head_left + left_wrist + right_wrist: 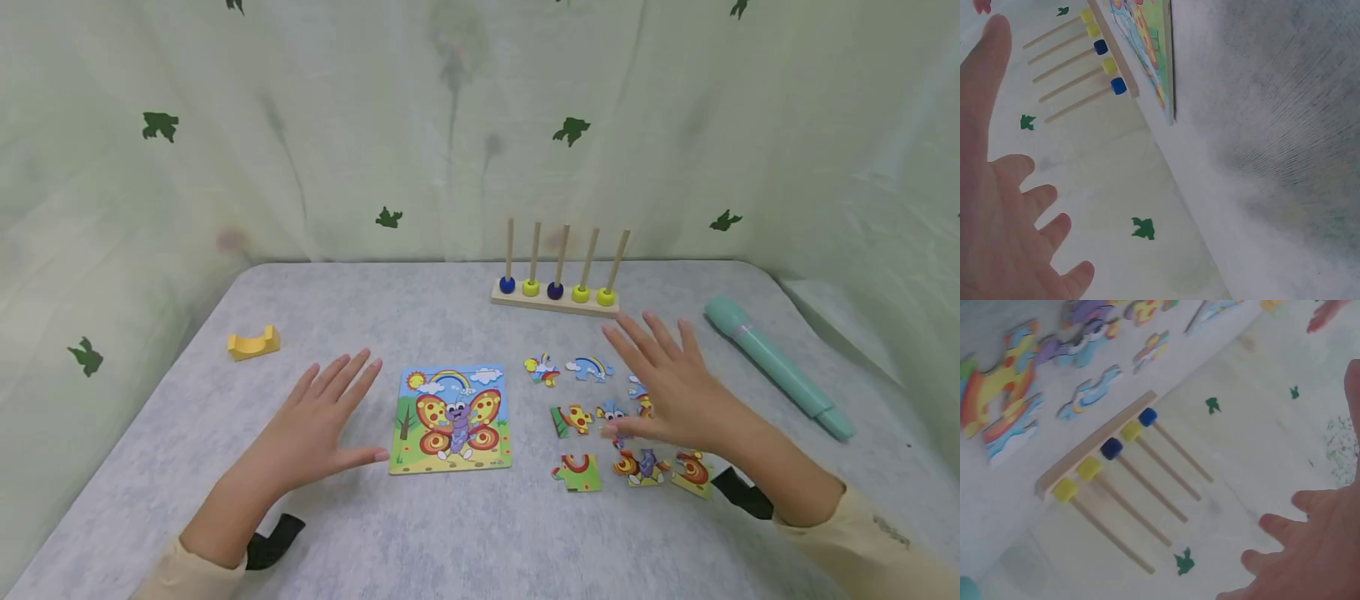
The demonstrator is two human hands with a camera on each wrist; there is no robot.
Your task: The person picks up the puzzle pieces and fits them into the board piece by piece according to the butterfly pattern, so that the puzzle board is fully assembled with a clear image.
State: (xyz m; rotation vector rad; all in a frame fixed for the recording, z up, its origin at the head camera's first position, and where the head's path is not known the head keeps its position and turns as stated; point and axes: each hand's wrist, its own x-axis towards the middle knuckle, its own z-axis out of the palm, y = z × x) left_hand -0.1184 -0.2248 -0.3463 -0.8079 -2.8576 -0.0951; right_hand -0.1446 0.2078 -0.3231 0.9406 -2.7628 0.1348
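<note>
While both hands hang above the pale grey table surface (450,542), neither has hold of anything. Left hand (318,433): fingers straight, thumb spread, near the left edge of the flat square board printed with a butterfly (450,421). Right hand (675,400): likewise spread, hiding part of the multicoloured jigsaw pieces (576,419). Pieces picture up in rough rows right of the board, presumably so each shows and fingertips can reach its edges. Board's picture upright to the person, likely for easy viewing.

Far edge: wooden stand with five pegs and blue and yellow beads (543,302). Right edge: teal tube-shaped object (780,367), slantwise. Toward far left corner: yellow block with a curved hollow (253,348). Room for shifting between block and board; stand and tube bound the pieces' side.
</note>
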